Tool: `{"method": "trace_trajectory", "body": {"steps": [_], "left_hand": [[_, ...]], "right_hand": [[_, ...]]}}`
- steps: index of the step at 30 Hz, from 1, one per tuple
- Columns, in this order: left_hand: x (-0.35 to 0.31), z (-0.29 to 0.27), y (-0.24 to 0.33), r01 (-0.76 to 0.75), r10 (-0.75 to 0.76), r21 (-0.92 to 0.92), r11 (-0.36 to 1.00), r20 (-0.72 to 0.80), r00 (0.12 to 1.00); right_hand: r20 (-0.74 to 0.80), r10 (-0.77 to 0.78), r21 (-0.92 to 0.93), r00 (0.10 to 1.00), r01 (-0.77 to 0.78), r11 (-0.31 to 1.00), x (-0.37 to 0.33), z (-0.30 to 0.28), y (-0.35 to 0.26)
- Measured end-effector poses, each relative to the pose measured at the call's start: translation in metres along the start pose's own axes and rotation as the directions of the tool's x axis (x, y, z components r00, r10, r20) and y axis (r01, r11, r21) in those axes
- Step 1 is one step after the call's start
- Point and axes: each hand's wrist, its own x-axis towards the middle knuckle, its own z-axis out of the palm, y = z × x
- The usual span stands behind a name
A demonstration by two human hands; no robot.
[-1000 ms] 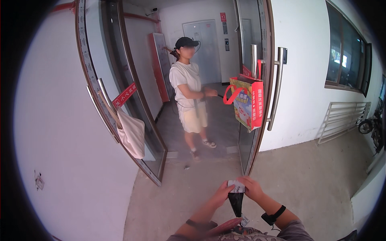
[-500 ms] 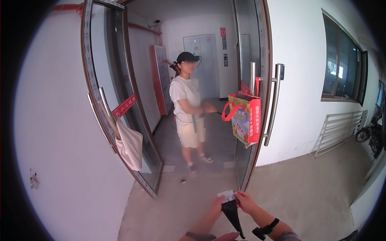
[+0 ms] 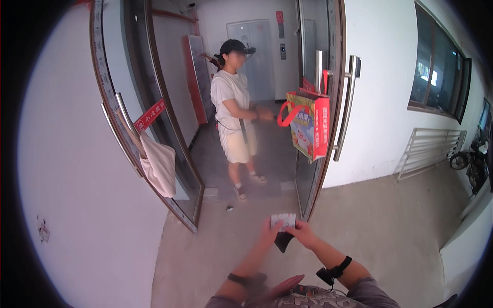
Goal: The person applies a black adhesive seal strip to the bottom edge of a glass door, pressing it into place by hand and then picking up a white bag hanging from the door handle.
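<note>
Low in the middle of the head view, my left hand [image 3: 269, 232] and my right hand [image 3: 304, 234] meet in front of my body. Between them is a small flat whitish-grey printed piece [image 3: 284, 220], pinched from both sides; whether it is a card, a label or a packet I cannot tell. Just under it hangs a piece of black, soft-looking material [image 3: 282, 242], tapering downward. My fingers partly cover where the two pieces meet. Both hands are closed, and both forearms wear black bands.
Ahead, a person [image 3: 233, 105] in a white shirt and black cap stands inside an open glass double door. A red printed bag [image 3: 310, 126] hangs on the right door's handle, a pale cloth bag [image 3: 158, 167] on the left one's. A metal rack [image 3: 431, 149] leans against the right wall.
My hands have moved farther out from my body, with the printed piece still between them. The black material hangs shorter and more bunched. The whole view has tipped downward.
</note>
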Motion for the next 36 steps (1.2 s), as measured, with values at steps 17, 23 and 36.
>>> {"method": "trace_trajectory", "body": {"steps": [17,23,36], "left_hand": [[0.008,-0.013,0.035,0.113,-0.098,-0.056,0.992,0.221,0.97],[-0.001,-0.008,0.03,0.081,-0.012,-0.331,0.94,0.205,0.979],[-0.004,-0.005,0.025,0.206,-0.142,-0.424,0.882,0.177,0.974]], "right_hand": [[-0.158,-0.656,-0.261,0.738,0.609,0.749,-0.003,-0.009,-0.083],[-0.195,-0.736,-0.425,0.648,0.621,0.659,-0.014,-0.007,-0.086],[-0.223,-0.548,-0.363,0.806,0.453,0.814,-0.02,-0.009,-0.088]]}}
